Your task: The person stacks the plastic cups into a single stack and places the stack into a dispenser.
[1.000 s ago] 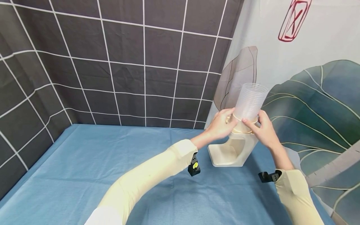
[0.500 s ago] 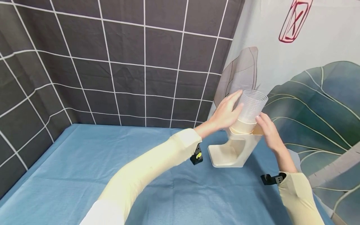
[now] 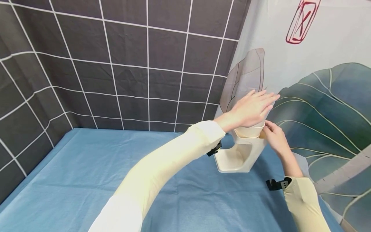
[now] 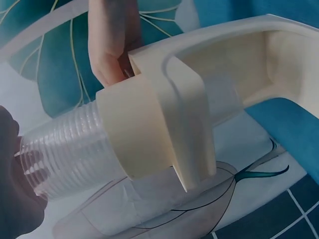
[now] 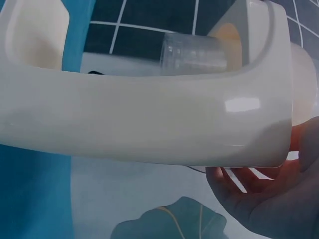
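A cream cup dispenser (image 3: 256, 149) stands on the blue cloth at the right, with a round collar (image 4: 134, 127) on top. A stack of clear plastic cups (image 4: 70, 152) rises from the collar. My left hand (image 3: 252, 109) lies across the top of the stack with straight fingers, palm down, and hides most of it in the head view. My right hand (image 3: 276, 137) grips the dispenser's upper edge beside the collar, its fingers (image 5: 254, 181) bent at the far side. Under the head, the lowest cup (image 5: 192, 55) pokes into the dispenser's opening.
The table has a blue cloth (image 3: 72, 180). Behind it hangs a dark cloth with a white grid (image 3: 130, 80). A pale curtain with large leaf prints (image 3: 330, 109) hangs close behind the dispenser and along the right side.
My left hand has left the collar, risen and laid itself over the cup stack. The stack has sunk lower in the collar. My right hand has shifted slightly to the dispenser's edge.
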`<action>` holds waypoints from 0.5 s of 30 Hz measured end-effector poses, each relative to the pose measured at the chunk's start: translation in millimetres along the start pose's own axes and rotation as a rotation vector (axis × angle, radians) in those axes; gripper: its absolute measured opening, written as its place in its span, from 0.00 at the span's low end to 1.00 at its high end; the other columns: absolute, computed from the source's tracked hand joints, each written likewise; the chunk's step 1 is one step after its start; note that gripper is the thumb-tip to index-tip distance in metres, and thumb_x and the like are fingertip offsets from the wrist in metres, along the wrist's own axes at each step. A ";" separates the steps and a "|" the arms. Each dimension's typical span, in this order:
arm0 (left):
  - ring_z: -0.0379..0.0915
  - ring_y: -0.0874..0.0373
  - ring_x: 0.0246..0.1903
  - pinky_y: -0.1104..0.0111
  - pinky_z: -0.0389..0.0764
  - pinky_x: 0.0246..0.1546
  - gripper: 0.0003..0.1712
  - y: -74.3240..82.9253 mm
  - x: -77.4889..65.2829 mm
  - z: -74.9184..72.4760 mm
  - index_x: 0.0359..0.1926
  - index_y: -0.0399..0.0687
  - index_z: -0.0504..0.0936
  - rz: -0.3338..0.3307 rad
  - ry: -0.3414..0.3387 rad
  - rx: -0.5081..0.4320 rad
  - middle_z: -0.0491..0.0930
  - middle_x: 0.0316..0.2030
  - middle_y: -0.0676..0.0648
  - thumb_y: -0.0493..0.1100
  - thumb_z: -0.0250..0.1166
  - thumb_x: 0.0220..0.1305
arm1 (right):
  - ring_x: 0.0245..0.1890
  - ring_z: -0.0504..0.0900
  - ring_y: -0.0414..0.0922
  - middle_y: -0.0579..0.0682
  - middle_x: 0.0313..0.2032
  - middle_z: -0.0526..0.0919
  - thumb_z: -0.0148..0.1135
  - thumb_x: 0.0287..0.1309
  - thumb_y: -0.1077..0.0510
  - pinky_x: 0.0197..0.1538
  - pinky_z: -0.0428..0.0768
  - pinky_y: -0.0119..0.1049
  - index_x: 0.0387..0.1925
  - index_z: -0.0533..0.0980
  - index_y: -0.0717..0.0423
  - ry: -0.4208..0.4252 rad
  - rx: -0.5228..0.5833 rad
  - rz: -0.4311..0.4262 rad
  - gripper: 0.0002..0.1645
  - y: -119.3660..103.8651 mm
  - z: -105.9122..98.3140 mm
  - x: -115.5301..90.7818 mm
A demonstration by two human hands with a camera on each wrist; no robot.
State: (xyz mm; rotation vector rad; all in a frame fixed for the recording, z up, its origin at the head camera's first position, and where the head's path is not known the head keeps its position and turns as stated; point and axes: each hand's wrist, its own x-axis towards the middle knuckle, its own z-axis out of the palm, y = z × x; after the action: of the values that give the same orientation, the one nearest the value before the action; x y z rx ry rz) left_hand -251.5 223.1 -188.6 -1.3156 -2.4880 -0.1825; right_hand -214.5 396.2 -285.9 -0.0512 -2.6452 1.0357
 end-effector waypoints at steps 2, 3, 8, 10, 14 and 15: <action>0.42 0.63 0.75 0.65 0.40 0.76 0.28 0.4 -1.5 2.1 0.75 0.65 0.49 0.003 -0.020 0.042 0.50 0.74 0.60 0.53 0.31 0.77 | 0.62 0.65 0.70 0.75 0.62 0.66 0.35 0.73 0.49 0.59 0.66 0.66 0.68 0.60 0.69 -0.014 -0.013 -0.002 0.33 0.2 0.5 -0.2; 0.43 0.62 0.75 0.64 0.42 0.76 0.28 0.3 -2.6 3.1 0.75 0.64 0.49 0.008 -0.022 0.067 0.51 0.74 0.59 0.52 0.31 0.77 | 0.62 0.65 0.71 0.75 0.62 0.66 0.35 0.73 0.50 0.59 0.66 0.67 0.68 0.59 0.68 -0.017 -0.018 -0.003 0.33 0.3 0.6 -0.3; 0.46 0.60 0.74 0.63 0.45 0.75 0.28 -1.3 -8.0 7.7 0.75 0.65 0.50 0.017 -0.009 0.110 0.52 0.74 0.59 0.52 0.31 0.77 | 0.60 0.67 0.71 0.76 0.62 0.65 0.36 0.72 0.53 0.56 0.69 0.65 0.68 0.58 0.69 -0.022 -0.033 -0.008 0.31 2.5 1.1 0.4; 0.47 0.60 0.74 0.63 0.46 0.75 0.28 -1.6 -9.2 9.4 0.75 0.65 0.50 0.017 -0.005 0.106 0.53 0.74 0.59 0.51 0.32 0.77 | 0.60 0.68 0.71 0.76 0.62 0.65 0.36 0.71 0.55 0.56 0.70 0.65 0.68 0.58 0.70 -0.024 -0.033 -0.006 0.31 3.3 1.4 0.6; 0.47 0.60 0.74 0.64 0.46 0.75 0.27 -2.1 -11.0 15.1 0.74 0.66 0.51 0.016 -0.035 0.075 0.52 0.74 0.59 0.52 0.32 0.77 | 0.59 0.67 0.71 0.77 0.62 0.65 0.36 0.72 0.53 0.56 0.70 0.65 0.68 0.58 0.70 -0.040 -0.031 0.004 0.31 3.7 1.8 0.5; 0.47 0.60 0.74 0.64 0.46 0.75 0.27 -2.4 -11.5 16.9 0.74 0.66 0.51 0.020 -0.044 0.071 0.52 0.74 0.59 0.52 0.32 0.77 | 0.59 0.67 0.71 0.77 0.62 0.65 0.36 0.72 0.53 0.56 0.70 0.66 0.68 0.58 0.70 -0.043 -0.032 0.006 0.31 3.4 1.9 0.3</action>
State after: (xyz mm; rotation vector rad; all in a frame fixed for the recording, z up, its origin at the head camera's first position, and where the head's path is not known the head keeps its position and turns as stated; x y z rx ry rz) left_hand -251.1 217.1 -208.4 -1.3289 -2.4918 -0.0611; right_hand -215.6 397.6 -289.4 -0.0443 -2.7014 1.0078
